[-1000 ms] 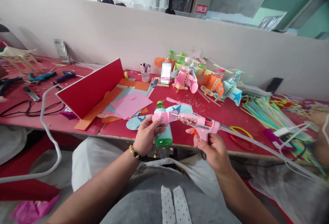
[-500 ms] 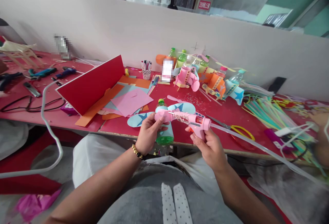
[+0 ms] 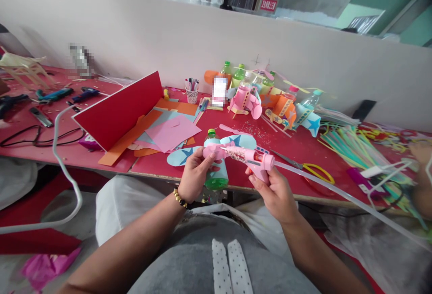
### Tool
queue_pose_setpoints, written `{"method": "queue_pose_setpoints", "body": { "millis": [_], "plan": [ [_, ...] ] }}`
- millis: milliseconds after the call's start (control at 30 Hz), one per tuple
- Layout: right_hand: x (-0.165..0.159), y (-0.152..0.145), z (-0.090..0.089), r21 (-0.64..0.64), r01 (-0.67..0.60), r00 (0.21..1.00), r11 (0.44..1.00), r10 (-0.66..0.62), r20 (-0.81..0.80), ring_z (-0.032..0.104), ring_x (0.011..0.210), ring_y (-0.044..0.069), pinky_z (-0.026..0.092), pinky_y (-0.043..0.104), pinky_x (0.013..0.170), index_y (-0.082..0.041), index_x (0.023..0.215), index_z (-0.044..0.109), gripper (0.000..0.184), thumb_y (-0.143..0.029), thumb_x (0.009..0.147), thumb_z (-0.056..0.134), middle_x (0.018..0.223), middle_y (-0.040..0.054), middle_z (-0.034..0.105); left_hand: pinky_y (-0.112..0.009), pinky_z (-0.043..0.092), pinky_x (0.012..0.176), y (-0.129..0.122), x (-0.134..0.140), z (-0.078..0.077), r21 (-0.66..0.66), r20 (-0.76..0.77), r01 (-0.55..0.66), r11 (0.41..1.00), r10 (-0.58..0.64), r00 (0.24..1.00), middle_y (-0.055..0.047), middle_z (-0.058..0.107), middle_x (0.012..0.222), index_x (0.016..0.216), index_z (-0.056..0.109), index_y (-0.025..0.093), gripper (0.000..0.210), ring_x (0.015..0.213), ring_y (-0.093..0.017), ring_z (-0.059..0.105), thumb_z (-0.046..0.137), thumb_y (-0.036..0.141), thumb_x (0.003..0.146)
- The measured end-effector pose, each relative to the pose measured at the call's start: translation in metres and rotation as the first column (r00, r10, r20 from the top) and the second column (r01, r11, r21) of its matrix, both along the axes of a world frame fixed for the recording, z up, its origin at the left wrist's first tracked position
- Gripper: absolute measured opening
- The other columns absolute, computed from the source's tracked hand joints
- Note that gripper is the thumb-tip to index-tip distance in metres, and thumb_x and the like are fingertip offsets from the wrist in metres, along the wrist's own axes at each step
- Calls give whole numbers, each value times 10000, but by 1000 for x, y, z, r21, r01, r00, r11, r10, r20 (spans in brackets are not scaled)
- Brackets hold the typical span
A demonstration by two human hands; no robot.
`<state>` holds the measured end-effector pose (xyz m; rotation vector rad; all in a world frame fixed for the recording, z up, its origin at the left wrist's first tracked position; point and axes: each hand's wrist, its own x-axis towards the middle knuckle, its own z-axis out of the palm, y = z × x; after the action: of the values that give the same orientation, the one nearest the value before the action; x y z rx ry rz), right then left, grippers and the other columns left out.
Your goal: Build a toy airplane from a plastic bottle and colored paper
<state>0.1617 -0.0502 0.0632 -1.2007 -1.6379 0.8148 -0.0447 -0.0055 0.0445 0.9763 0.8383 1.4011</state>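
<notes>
1. Head view: left hand (image 3: pixel 196 169) pinches a small pink paper piece (image 3: pixel 209 151), rounded at its nine-o'clock end
2. Right hand (image 3: pixel 275 191) grips the pink glue gun (image 3: pixel 254 159), nozzle (image 3: pixel 225 149) pointing roughly nine o'clock over that paper; contact, can't tell
3. Just past the left hand, at two o'clock, green bottle (image 3: pixel 217 180): pale-blue wrap (image 3: pixel 221 170), blue-starred wings (image 3: pixel 176 158), green cap (image 3: pixel 211 132) towards twelve

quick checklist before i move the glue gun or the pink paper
1. Small pink paper piece pinched in left hand: ok.
2. Pink plastic glue gun in right hand's grip: ok.
3. Long translucent stick in the gun's rear: ok.
4. Nozzle touching the paper: cannot tell.
5. Fresh glue on the paper: cannot tell, too small.
6. Yellow-handled metal scissors apart from both hands: ok.
</notes>
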Motion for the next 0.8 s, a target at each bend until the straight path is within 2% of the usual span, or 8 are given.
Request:
{"method": "queue_pose_setpoints", "body": {
  "millis": [200,433,633,800],
  "plan": [
    [-1,0,3,12,21,1000,1000,-21,11,610,766,194,496,299,689,-186,972,618,168,-332,895,593,853,58,649,-203,531,577,-1,0,2,-10,16,-18,1000,18,1000,-7,625,790,843,662,175,231,697,-113,607,719,388,775],
    [-2,2,6,22,22,1000,1000,-22,-9,607,742,182,496,288,702,-178,971,618,170,-324,886,605,832,50,655,-209,530,573,-1,-1,2,7,-23,-10,1000,10,1000,-11,629,767,834,658,168,220,684,-114,591,697,381,796],
    [-1,2,5,56,25,999,998,-28,44,592,727,178,484,285,683,-178,952,619,160,-325,892,598,818,48,646,-210,527,564,0,-1,3,-5,7,-2,1000,2,1000,-10,620,759,811,649,168,236,694,-121,592,718,392,775],
    [-1,-1,5,37,3,1000,999,-4,20,581,694,171,487,275,662,-177,954,613,165,-331,902,585,782,37,630,-204,529,567,1,-2,3,-5,15,3,1000,-3,1000,-8,619,762,827,640,170,223,699,-117,597,703,381,793]
  ]
}}
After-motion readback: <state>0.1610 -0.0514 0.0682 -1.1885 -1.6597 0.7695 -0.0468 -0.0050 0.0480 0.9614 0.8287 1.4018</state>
